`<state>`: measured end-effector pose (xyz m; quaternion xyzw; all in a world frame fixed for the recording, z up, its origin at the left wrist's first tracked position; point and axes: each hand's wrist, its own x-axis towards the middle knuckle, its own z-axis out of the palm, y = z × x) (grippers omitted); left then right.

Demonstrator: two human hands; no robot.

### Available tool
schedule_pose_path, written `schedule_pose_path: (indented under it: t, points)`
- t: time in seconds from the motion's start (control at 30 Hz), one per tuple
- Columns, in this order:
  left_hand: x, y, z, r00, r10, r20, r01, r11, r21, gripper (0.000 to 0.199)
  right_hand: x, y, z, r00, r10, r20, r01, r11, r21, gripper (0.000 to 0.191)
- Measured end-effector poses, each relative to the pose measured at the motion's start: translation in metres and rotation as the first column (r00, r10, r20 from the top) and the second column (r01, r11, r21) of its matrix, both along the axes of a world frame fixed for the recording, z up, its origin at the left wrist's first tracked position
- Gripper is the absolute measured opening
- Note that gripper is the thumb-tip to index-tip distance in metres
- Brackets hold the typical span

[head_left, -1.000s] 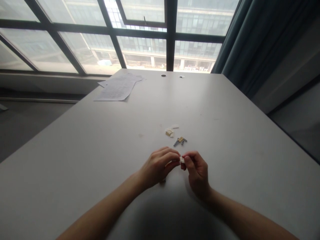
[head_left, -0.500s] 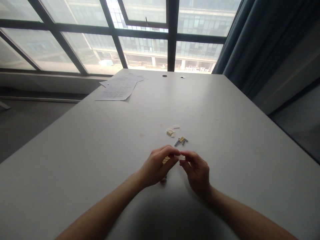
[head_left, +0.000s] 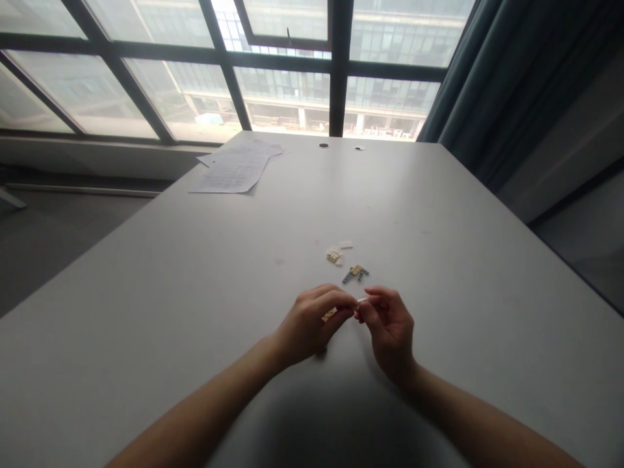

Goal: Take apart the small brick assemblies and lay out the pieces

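A small white building brick (head_left: pixel 362 299) is pinched between my two hands, mostly covered by the fingers. My left hand (head_left: pixel 312 322) is closed on its left end, and my right hand (head_left: pixel 390 328) grips the right end between thumb and fingers. Tan bricks (head_left: pixel 328 315) show through the gap under my left fingers; whether the hand touches them I cannot tell. A dark piece (head_left: pixel 321 351) peeks out below that hand. Just beyond the fingers lies a cluster of grey and tan pieces (head_left: pixel 357 272).
Farther off on the white table (head_left: pixel 234 253) sit a small pile of cream bricks (head_left: pixel 335 255) and a flat white piece (head_left: pixel 346 245). Printed sheets (head_left: pixel 238 169) lie at the far left, near the windows. A dark curtain (head_left: pixel 480 91) hangs at the right.
The white brick has turned in my fingers and now shows only a thin edge. My right index finger has lifted slightly. The view has shifted a little.
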<state>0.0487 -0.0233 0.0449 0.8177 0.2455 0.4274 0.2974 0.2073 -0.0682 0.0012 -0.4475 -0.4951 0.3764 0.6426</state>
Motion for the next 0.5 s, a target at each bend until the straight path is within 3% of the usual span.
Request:
schedule_pose_path:
  t: [0.27,0.5]
  points:
    - [-0.0011,0.0029,-0.0039,0.985,0.144,0.098,-0.124,0.975,-0.185,0.007,-0.0016,-0.0006,0.0005,1.000,0.012,0.024,-0.013,1.000,0.002,0.011]
    - [0.0005,0.0024,-0.0025,0.979,0.141,0.147,-0.096,0.956,-0.279,0.007,-0.0033,-0.0015,-0.0040,0.994,0.025,0.103,-0.025,1.000,0.002,0.012]
